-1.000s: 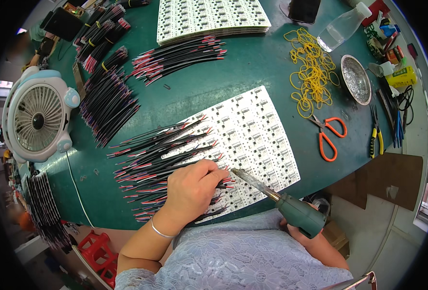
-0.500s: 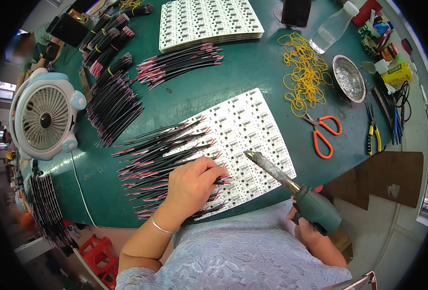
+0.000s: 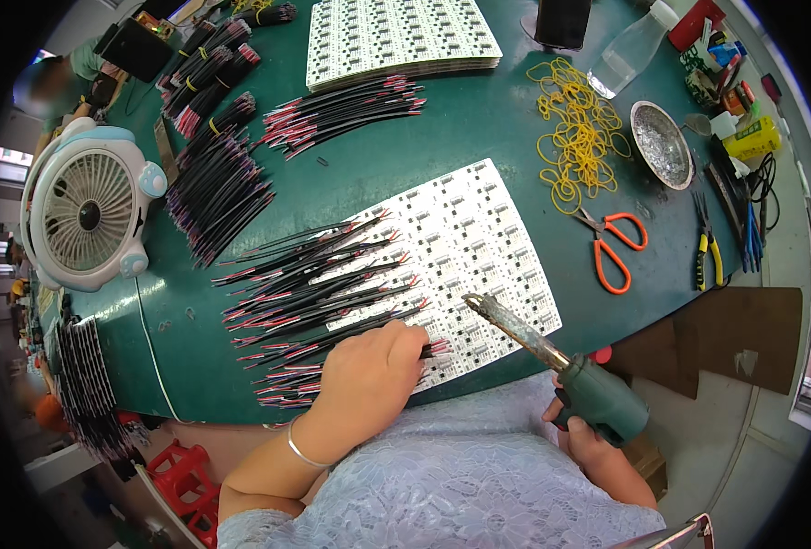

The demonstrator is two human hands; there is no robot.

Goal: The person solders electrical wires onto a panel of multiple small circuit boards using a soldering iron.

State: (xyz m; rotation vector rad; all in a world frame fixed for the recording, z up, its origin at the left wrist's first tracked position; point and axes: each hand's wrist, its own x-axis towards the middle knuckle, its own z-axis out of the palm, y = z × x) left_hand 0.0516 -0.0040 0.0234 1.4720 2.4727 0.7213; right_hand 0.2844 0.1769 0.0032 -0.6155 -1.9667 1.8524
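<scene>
A white panel of small circuit boards (image 3: 492, 247) lies slanted on the table in front of me, with rows of black wires (image 3: 309, 270) with red and white ends laid over its left part. My left hand (image 3: 369, 371) rests on the near rows, its fingers closed around wires whose ends stick out past the fingertips; the exact grip is partly hidden under the hand. By its pistol-shaped green handle, my right hand (image 3: 584, 435) holds a soldering gun (image 3: 529, 339). Its metal barrel points up and left, with the tip over the panel, right of the wire ends.
Farther off are stacked circuit panels (image 3: 405, 37), a loose wire pile (image 3: 346, 114) and wire bundles (image 3: 218, 197). A fan (image 3: 85, 215) stands left. On the right lie yellow rubber bands (image 3: 575, 137), a metal bowl (image 3: 662, 146), orange-handled scissors (image 3: 613, 247), pliers (image 3: 708, 242) and a bottle (image 3: 632, 50).
My left hand has moved a little toward me along the wire rows, uncovering wire ends farther up. The soldering gun has stayed nearly in place, its tip slightly lower.
</scene>
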